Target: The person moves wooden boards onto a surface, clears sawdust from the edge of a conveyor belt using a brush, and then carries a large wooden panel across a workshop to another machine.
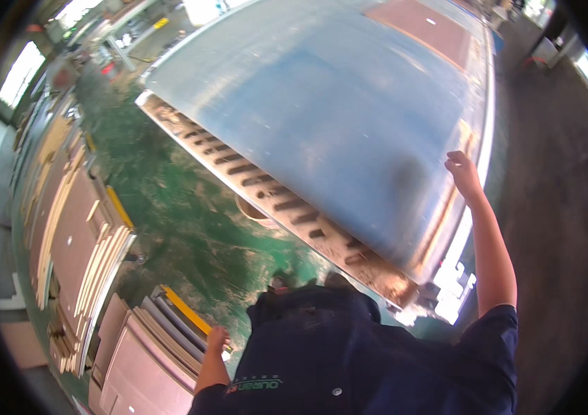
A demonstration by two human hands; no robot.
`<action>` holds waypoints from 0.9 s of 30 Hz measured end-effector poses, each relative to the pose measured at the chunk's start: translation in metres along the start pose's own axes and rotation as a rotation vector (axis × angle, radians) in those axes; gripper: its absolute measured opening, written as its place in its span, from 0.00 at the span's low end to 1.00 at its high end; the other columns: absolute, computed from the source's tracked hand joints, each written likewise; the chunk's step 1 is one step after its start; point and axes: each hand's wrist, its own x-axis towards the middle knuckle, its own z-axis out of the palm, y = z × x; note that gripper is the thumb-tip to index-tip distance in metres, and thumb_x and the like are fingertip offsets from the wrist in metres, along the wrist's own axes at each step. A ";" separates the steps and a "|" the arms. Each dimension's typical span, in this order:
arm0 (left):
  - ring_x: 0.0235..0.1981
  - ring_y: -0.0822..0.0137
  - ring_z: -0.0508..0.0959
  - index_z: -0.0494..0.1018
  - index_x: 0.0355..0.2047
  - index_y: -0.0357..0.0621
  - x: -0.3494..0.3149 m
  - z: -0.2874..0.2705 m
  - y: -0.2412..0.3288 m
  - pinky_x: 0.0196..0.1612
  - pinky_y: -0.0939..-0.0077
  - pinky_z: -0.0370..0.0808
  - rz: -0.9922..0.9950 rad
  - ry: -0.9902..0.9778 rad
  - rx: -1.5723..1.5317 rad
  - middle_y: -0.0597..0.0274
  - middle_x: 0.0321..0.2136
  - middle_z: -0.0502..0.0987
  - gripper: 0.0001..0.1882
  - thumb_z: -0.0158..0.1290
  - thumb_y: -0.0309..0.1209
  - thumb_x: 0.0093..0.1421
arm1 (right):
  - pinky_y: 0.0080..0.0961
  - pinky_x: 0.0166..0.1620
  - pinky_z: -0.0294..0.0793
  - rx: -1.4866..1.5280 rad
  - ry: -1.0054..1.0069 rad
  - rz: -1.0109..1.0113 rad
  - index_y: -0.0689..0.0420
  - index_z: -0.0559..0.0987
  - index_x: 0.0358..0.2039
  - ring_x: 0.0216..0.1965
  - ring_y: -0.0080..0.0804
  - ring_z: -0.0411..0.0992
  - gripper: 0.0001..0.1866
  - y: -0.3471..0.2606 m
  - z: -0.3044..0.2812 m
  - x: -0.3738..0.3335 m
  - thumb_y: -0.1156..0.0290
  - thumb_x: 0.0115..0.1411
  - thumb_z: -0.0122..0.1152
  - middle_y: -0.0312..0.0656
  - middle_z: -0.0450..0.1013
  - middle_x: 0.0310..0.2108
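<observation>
My right hand is raised over the right side of a large blue-topped machine table. Its fingers are curled in, and I see nothing in them; whether it touches the surface I cannot tell. Down by my left side hangs my left hand, small in view with its fingers curled and nothing visible in them. It is nearest to a stack of panels with a yellow-edged piece on its near side.
A slotted, dust-covered ledge runs along the table's near edge. Below it a round bucket stands on the green floor. More boards are stacked at the left. On the table's far end lies a brown sheet.
</observation>
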 end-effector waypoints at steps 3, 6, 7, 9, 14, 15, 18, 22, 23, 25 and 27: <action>0.18 0.66 0.73 0.70 0.34 0.39 -0.075 0.043 0.045 0.18 0.73 0.69 -0.008 -0.019 0.020 0.56 0.22 0.74 0.14 0.47 0.37 0.54 | 0.25 0.38 0.68 0.103 -0.087 -0.091 0.62 0.71 0.42 0.35 0.31 0.68 0.16 -0.038 0.045 0.009 0.72 0.51 0.54 0.43 0.70 0.36; 0.19 0.66 0.73 0.70 0.34 0.38 -0.062 0.059 0.049 0.20 0.73 0.69 -0.033 -0.095 0.154 0.58 0.23 0.74 0.15 0.47 0.38 0.53 | 0.28 0.39 0.69 0.078 -0.241 -0.395 0.60 0.72 0.41 0.35 0.36 0.69 0.16 -0.094 0.108 0.005 0.71 0.50 0.56 0.46 0.70 0.38; 0.20 0.66 0.74 0.71 0.34 0.38 -0.056 0.063 0.058 0.21 0.73 0.69 0.019 -0.096 0.119 0.58 0.24 0.74 0.16 0.47 0.38 0.53 | 0.29 0.40 0.69 0.065 -0.291 -0.464 0.59 0.73 0.40 0.36 0.37 0.69 0.16 -0.123 0.127 -0.003 0.71 0.49 0.57 0.47 0.70 0.38; 0.22 0.67 0.74 0.71 0.34 0.37 -0.047 0.066 0.088 0.23 0.74 0.70 0.131 -0.097 0.055 0.59 0.24 0.74 0.16 0.47 0.39 0.54 | 0.31 0.43 0.68 0.043 -0.451 -0.603 0.59 0.72 0.40 0.39 0.40 0.68 0.16 -0.187 0.162 -0.020 0.71 0.49 0.57 0.48 0.69 0.40; 0.32 0.66 0.75 0.72 0.36 0.39 -0.015 0.051 0.154 0.33 0.76 0.70 0.240 0.069 0.107 0.58 0.29 0.76 0.16 0.48 0.38 0.53 | 0.33 0.49 0.64 0.087 -0.630 -0.926 0.61 0.68 0.45 0.47 0.46 0.64 0.21 -0.286 0.271 -0.021 0.72 0.49 0.55 0.48 0.65 0.45; 0.31 0.67 0.75 0.72 0.35 0.39 -0.009 0.045 0.162 0.33 0.76 0.70 0.251 0.089 0.087 0.58 0.29 0.76 0.16 0.48 0.38 0.53 | 0.34 0.51 0.63 0.080 -0.636 -0.960 0.62 0.68 0.46 0.49 0.48 0.62 0.23 -0.303 0.297 -0.015 0.71 0.48 0.54 0.49 0.64 0.47; 0.30 0.68 0.75 0.73 0.33 0.38 0.009 0.023 0.158 0.34 0.76 0.70 0.294 0.129 -0.001 0.59 0.27 0.76 0.16 0.48 0.38 0.53 | 0.34 0.51 0.63 -0.025 -0.584 -0.977 0.64 0.67 0.44 0.50 0.49 0.60 0.22 -0.342 0.387 0.008 0.74 0.46 0.53 0.48 0.61 0.50; 0.30 0.63 0.76 0.72 0.36 0.36 0.002 -0.019 0.154 0.32 0.71 0.71 0.122 0.166 -0.098 0.53 0.29 0.76 0.18 0.46 0.39 0.53 | 0.35 0.50 0.65 -0.358 -0.568 -1.026 0.65 0.69 0.40 0.50 0.48 0.59 0.19 -0.374 0.487 0.060 0.76 0.45 0.52 0.48 0.58 0.52; 0.28 0.64 0.76 0.72 0.35 0.36 -0.003 -0.029 0.142 0.29 0.72 0.71 0.036 0.152 -0.165 0.53 0.29 0.76 0.18 0.46 0.39 0.53 | 0.36 0.50 0.65 -0.416 -0.578 -1.037 0.65 0.69 0.40 0.50 0.47 0.59 0.19 -0.385 0.504 0.068 0.76 0.45 0.52 0.47 0.58 0.53; 0.25 0.65 0.76 0.71 0.35 0.36 -0.014 -0.049 0.112 0.24 0.73 0.70 -0.114 0.126 -0.263 0.54 0.27 0.76 0.17 0.45 0.38 0.54 | 0.37 0.50 0.65 -0.536 -0.606 -1.041 0.65 0.69 0.41 0.52 0.47 0.58 0.18 -0.395 0.530 0.076 0.77 0.46 0.52 0.46 0.58 0.54; 0.22 0.67 0.75 0.70 0.34 0.37 -0.013 -0.066 0.113 0.20 0.76 0.68 -0.197 0.107 -0.350 0.55 0.25 0.75 0.16 0.45 0.37 0.54 | 0.36 0.50 0.65 -0.602 -0.669 -1.030 0.64 0.71 0.39 0.54 0.46 0.56 0.15 -0.405 0.544 0.083 0.76 0.48 0.50 0.45 0.57 0.55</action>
